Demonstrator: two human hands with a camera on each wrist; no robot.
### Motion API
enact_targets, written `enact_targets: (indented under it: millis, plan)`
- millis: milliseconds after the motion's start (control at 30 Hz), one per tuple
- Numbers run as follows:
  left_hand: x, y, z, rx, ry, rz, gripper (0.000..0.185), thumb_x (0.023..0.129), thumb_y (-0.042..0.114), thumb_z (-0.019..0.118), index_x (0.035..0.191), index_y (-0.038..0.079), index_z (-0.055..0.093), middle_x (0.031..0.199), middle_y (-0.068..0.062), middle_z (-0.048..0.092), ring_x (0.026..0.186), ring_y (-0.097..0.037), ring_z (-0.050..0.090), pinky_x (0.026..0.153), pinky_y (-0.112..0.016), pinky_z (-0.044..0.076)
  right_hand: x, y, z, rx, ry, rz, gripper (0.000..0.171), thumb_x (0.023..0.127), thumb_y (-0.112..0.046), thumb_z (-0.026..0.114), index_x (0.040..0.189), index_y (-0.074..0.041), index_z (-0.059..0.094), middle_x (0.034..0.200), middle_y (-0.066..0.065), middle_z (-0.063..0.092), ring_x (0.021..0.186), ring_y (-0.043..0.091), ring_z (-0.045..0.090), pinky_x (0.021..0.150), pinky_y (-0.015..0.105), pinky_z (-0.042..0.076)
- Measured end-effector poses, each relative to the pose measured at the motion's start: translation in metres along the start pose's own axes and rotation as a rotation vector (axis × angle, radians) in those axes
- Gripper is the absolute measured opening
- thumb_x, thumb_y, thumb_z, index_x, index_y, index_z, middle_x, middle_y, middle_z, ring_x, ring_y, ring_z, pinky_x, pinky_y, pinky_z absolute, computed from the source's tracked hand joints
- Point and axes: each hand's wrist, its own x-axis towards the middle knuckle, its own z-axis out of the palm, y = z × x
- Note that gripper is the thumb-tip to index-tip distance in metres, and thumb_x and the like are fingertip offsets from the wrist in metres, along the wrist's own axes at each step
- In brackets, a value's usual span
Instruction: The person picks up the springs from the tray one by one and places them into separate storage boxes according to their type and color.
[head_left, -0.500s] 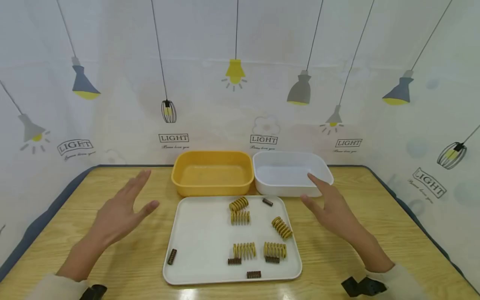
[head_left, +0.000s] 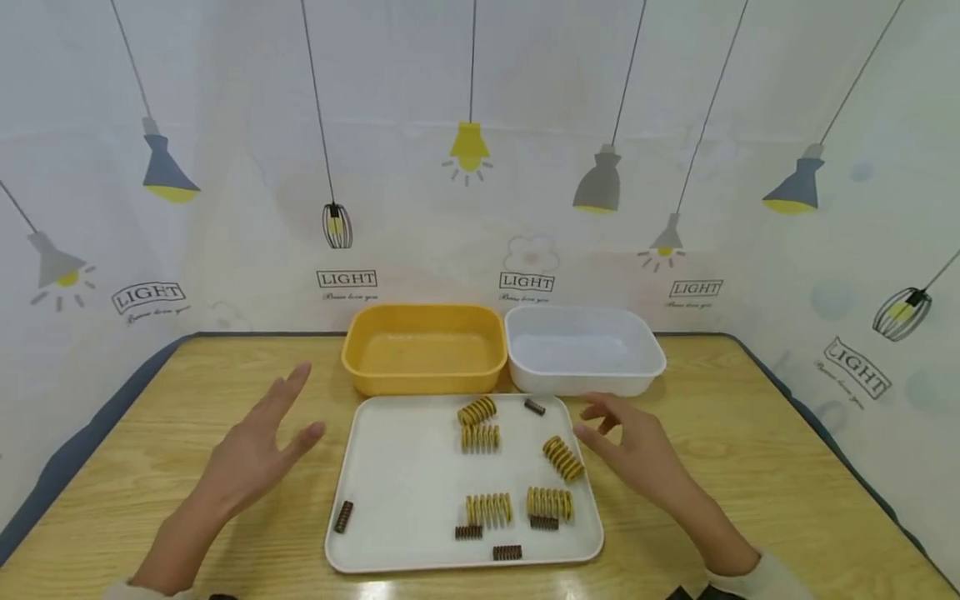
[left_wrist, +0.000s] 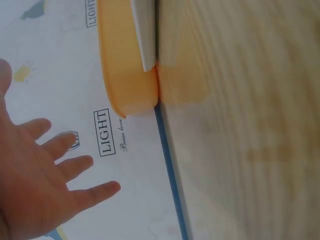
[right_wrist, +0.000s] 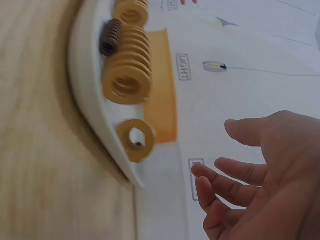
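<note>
My left hand (head_left: 251, 458) hovers left of the white tray (head_left: 405, 483), fingers spread and holding nothing; the left wrist view shows the same hand (left_wrist: 40, 185) with its palm bare. At the tray's right edge my right hand (head_left: 637, 446) hangs with loosely bent fingers, nothing between them, closest to a tilted yellow spring (head_left: 562, 459). Other yellow springs lie on the tray, among them one at the front right (head_left: 550, 503) and one at the back (head_left: 477, 411). Small dark brown springs are scattered there too, including one at the left (head_left: 343, 517) and one at the back right (head_left: 535, 407).
Behind the tray stand a yellow bin (head_left: 423, 383) and a white bin (head_left: 585, 383) side by side, nothing in either. The wooden table (head_left: 750, 467) runs back to a pale curtain (head_left: 420, 192) printed with lamps.
My right hand has come down and left to the tray's right edge, its fingers bending more. The left hand has shifted slightly right and lower. The springs stay where they were.
</note>
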Motion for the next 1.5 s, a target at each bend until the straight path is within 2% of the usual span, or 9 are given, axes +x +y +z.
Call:
enact_targets:
  millis: [100,333,567,733,933,1067,1200,1333,1500]
  plan:
    - [-0.001,-0.001,0.006,-0.072,-0.029,0.018,0.077,0.096,0.042,0.056,0.155,0.029,0.009,0.156,-0.017,0.019,0.135,-0.049,0.023,0.089,-0.075,0.027,-0.002,0.003,0.009,0.033,-0.03,0.025,0.039,0.089,-0.025,0.07,0.122,-0.007,0.061,0.102,0.005,0.068,0.081,0.016,0.057,0.06,0.027,0.047]
    - [0.0,-0.014,0.017,-0.431,-0.193,0.114,0.066,0.096,0.022,0.06,0.152,0.024,0.025,0.152,-0.01,0.032,0.134,-0.039,0.032,0.096,-0.055,0.039,-0.004,0.018,0.025,0.102,-0.037,0.038,0.04,0.084,-0.026,0.076,0.118,-0.009,0.063,0.103,0.004,0.067,0.082,0.02,0.052,0.064,0.029,0.043]
    - [0.002,-0.037,0.026,-0.544,-0.372,-0.011,0.069,0.091,0.024,0.067,0.15,0.025,0.031,0.143,-0.017,0.04,0.124,-0.037,0.042,0.088,-0.039,0.045,-0.008,0.03,0.036,0.127,-0.03,0.025,0.046,0.076,-0.034,0.081,0.113,-0.011,0.064,0.099,-0.001,0.064,0.085,0.02,0.053,0.073,0.033,0.044]
    - [0.0,-0.046,0.036,-0.509,-0.358,0.015,0.074,0.086,0.027,0.073,0.149,0.025,0.034,0.136,-0.016,0.046,0.118,-0.032,0.048,0.086,-0.027,0.045,-0.01,0.034,0.043,0.11,-0.061,0.061,0.048,0.073,-0.038,0.083,0.11,-0.014,0.064,0.092,-0.006,0.062,0.082,0.017,0.052,0.073,0.03,0.044]
    - [0.003,-0.041,0.041,-0.518,-0.397,0.062,0.078,0.082,0.031,0.076,0.149,0.023,0.036,0.152,0.0,0.033,0.138,-0.028,0.027,0.101,-0.014,0.022,-0.011,0.036,0.045,0.145,-0.064,0.092,0.041,0.075,-0.032,0.083,0.107,-0.015,0.065,0.091,-0.005,0.061,0.08,0.016,0.051,0.071,0.028,0.043]
    - [0.003,-0.038,0.043,-0.506,-0.394,0.069,0.077,0.081,0.031,0.076,0.148,0.02,0.038,0.153,-0.003,0.031,0.14,-0.029,0.019,0.111,-0.039,0.017,-0.014,0.036,0.047,0.208,-0.106,0.117,0.037,0.078,-0.028,0.081,0.109,-0.016,0.065,0.095,-0.003,0.061,0.085,0.017,0.051,0.075,0.028,0.043]
    - [0.0,-0.037,0.048,-0.495,-0.384,0.088,0.074,0.083,0.031,0.074,0.147,0.019,0.039,0.152,-0.009,0.032,0.139,-0.034,0.018,0.107,-0.06,0.014,-0.017,0.038,0.047,0.224,-0.116,0.12,0.036,0.079,-0.027,0.08,0.11,-0.017,0.065,0.094,-0.003,0.061,0.085,0.017,0.051,0.074,0.028,0.043]
    - [0.0,-0.037,0.051,-0.489,-0.342,0.112,0.073,0.083,0.029,0.074,0.147,0.016,0.04,0.151,-0.006,0.034,0.139,-0.031,0.021,0.111,-0.037,0.019,-0.017,0.042,0.046,0.227,-0.116,0.074,0.038,0.078,-0.031,0.08,0.111,-0.02,0.067,0.097,-0.005,0.061,0.086,0.016,0.052,0.076,0.027,0.043]
    - [0.001,-0.039,0.053,-0.535,-0.302,0.113,0.075,0.081,0.025,0.076,0.145,0.012,0.041,0.151,-0.003,0.035,0.14,-0.028,0.021,0.1,-0.006,0.014,-0.014,0.05,0.046,0.204,-0.16,-0.039,0.039,0.077,-0.034,0.08,0.114,-0.024,0.068,0.094,-0.006,0.059,0.081,0.013,0.047,0.07,0.026,0.041]
